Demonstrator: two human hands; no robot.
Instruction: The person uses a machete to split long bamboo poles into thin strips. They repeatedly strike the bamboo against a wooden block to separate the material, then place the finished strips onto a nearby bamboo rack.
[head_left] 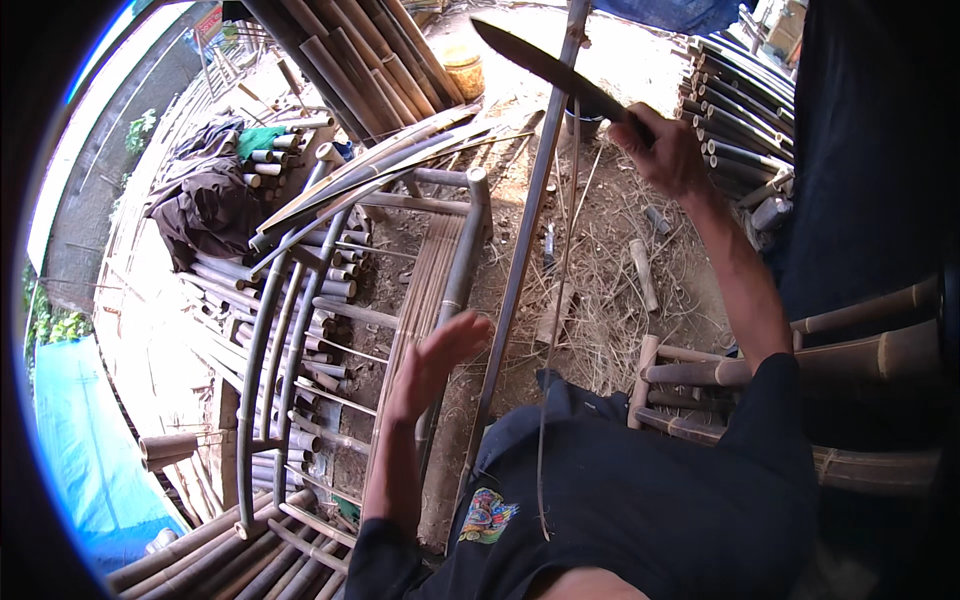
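My right hand [660, 155] is closed round the handle of a machete [545, 66], raised at the upper right with its dark blade pointing up and left. My left hand [447, 350] is held out over a bamboo bench frame [458, 270], fingers stretched out and nothing visible in them. Between my hands a long dark bamboo pole [528, 225] slants from the top of the view down to my lap. Beside it hangs a thin bamboo strip [557, 320], its lower end lying against my dark shirt.
Bamboo shavings [600, 320] litter the ground ahead. Cut poles [740, 110] are stacked at the far right, and thick poles [365, 65] lean at the back. More bamboo furniture [700, 373] stands close on my right. A blue tarp [90, 450] lies at the left.
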